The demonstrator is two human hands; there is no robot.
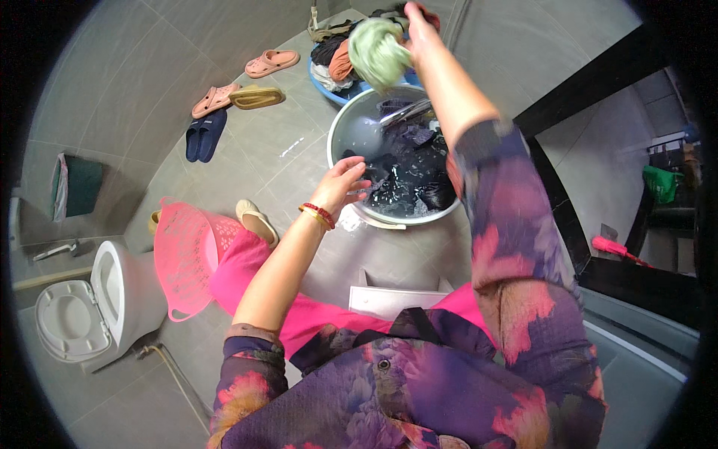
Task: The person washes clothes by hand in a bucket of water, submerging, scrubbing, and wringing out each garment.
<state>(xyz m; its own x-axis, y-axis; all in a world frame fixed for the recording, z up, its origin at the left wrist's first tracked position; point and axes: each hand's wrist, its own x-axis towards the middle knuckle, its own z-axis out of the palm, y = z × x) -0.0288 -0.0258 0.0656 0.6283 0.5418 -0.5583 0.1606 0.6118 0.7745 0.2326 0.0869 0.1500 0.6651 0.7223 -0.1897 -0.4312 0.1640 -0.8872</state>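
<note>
At the far side, my right hand [422, 34] is closed on a bunched pale green cloth [380, 54]; most of its fingers are hidden or blurred. The cloth hangs above a blue basin [320, 84] heaped with dark, orange and white laundry [342, 61]. My left hand [344, 183], with red and gold bracelets at the wrist, is empty, its fingers apart at the left rim of a large pale tub [333, 142]. Dark wet clothes [411, 168] lie in the tub's water. A shiny metal-looking piece [404, 112] slants across its far part.
A pink plastic basket [187, 258] stands at my left, beside a white toilet [123, 292] with its lid raised. Pink clogs [271, 63], tan slippers [256, 96] and navy slippers [206, 136] lie far left. A dark door frame [576, 82] rises at the right. A white stool-like piece [395, 299] sits between my legs.
</note>
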